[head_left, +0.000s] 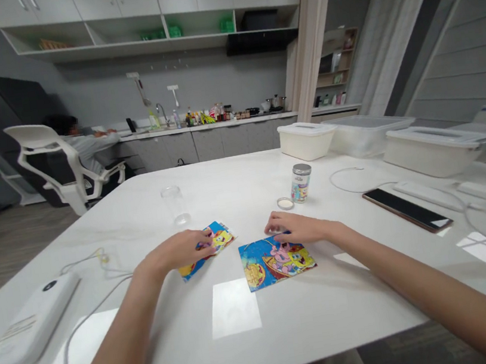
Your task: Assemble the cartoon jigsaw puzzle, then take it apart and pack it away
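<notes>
Left hand (175,251): fingers loosely curled over small blue cartoon-printed card (221,239), no visible pinch. Right hand (294,227): fingertips resting on larger blue cartoon-printed card (277,264), open. Both cards lie flat on white bench (175,342). Risk: uneven pressure could slide or bend either thin card.

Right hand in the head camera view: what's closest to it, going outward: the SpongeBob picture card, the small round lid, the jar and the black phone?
From the right hand:
1. SpongeBob picture card: directly under the fingers, on the table.
2. Small round lid: just beyond the fingertips.
3. Jar: just behind the lid, standing upright.
4. Black phone: well off to the right.
</notes>
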A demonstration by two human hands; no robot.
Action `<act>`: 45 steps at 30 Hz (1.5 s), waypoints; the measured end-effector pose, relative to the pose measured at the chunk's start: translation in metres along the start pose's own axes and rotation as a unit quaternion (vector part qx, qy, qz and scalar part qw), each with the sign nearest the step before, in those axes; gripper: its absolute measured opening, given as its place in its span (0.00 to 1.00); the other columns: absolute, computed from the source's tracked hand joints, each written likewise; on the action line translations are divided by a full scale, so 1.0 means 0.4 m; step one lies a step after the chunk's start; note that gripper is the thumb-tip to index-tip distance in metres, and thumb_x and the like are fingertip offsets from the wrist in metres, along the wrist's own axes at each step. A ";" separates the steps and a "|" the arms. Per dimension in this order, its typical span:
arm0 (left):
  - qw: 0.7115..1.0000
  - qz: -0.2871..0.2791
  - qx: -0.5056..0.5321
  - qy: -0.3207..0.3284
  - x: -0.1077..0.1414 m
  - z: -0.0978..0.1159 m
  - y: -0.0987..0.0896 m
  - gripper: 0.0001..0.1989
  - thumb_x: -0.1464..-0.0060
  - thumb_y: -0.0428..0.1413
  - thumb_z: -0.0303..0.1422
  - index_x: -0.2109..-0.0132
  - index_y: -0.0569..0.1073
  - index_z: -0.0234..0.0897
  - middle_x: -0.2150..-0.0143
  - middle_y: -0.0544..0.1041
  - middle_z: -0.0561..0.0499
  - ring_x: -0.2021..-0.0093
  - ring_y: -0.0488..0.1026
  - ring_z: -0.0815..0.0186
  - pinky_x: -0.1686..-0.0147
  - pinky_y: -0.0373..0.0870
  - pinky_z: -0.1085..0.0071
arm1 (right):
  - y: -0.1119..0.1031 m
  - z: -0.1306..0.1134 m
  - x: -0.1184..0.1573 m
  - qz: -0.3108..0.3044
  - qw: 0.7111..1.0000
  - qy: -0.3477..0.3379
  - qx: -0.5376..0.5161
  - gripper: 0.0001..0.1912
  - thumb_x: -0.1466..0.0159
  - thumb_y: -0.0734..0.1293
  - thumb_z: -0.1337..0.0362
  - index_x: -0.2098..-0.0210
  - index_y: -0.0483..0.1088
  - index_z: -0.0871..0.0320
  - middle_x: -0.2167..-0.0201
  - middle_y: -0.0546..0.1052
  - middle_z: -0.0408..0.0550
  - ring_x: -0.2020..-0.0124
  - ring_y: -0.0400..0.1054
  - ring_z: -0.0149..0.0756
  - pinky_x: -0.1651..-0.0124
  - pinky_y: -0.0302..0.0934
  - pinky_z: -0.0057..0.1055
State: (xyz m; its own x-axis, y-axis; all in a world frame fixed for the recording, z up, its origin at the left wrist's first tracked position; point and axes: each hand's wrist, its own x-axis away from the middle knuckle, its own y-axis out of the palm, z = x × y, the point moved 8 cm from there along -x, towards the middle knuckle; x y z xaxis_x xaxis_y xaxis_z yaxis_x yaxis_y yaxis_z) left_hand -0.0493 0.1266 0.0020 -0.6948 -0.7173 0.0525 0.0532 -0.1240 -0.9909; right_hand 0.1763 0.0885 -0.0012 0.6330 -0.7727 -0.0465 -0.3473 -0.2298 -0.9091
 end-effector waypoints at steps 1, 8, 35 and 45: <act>1.000 -0.006 0.007 0.012 -0.011 0.009 0.017 0.21 0.39 0.47 0.47 0.49 0.76 0.41 0.41 0.73 0.45 0.43 0.71 0.56 0.48 0.68 0.66 | 0.000 -0.003 0.006 -0.030 1.000 0.000 -0.002 0.16 0.37 0.64 0.63 0.51 0.72 0.60 0.52 0.71 0.55 0.53 0.68 0.42 0.48 0.62 0.40; 0.991 0.133 0.006 0.003 -0.106 0.044 0.053 0.19 0.35 0.46 0.39 0.44 0.72 0.35 0.41 0.70 0.37 0.44 0.71 0.52 0.46 0.67 0.57 | 0.038 -0.050 0.074 -0.033 0.999 0.011 0.007 0.29 0.35 0.63 0.57 0.36 0.60 0.55 0.33 0.60 0.54 0.36 0.57 0.47 0.34 0.51 0.43; 0.994 0.002 0.111 0.000 -0.077 -0.019 0.080 0.28 0.36 0.42 0.46 0.36 0.62 0.37 0.29 0.53 0.47 0.30 0.50 0.62 0.33 0.46 0.67 | 0.076 0.090 -0.099 0.097 0.994 -0.019 -0.040 0.25 0.29 0.48 0.57 0.41 0.66 0.53 0.36 0.64 0.49 0.35 0.57 0.44 0.33 0.50 0.50; 0.995 -0.026 0.080 -0.060 -0.057 -0.044 0.090 0.35 0.37 0.41 0.52 0.33 0.55 0.33 0.28 0.48 0.42 0.29 0.47 0.57 0.33 0.45 0.64 | 0.081 0.085 -0.093 0.118 0.992 -0.004 0.036 0.22 0.31 0.52 0.59 0.43 0.67 0.57 0.37 0.64 0.55 0.37 0.59 0.43 0.35 0.54 0.48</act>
State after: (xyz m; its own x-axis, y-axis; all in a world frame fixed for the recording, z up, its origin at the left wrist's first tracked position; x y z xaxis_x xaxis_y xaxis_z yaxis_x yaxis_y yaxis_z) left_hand -0.0442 0.1507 -0.0372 -0.6095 -0.7826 0.1262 0.1405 -0.2633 -0.9544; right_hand 0.1651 0.1300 -0.0429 0.5452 -0.7953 -0.2651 -0.4363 0.0008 -0.8998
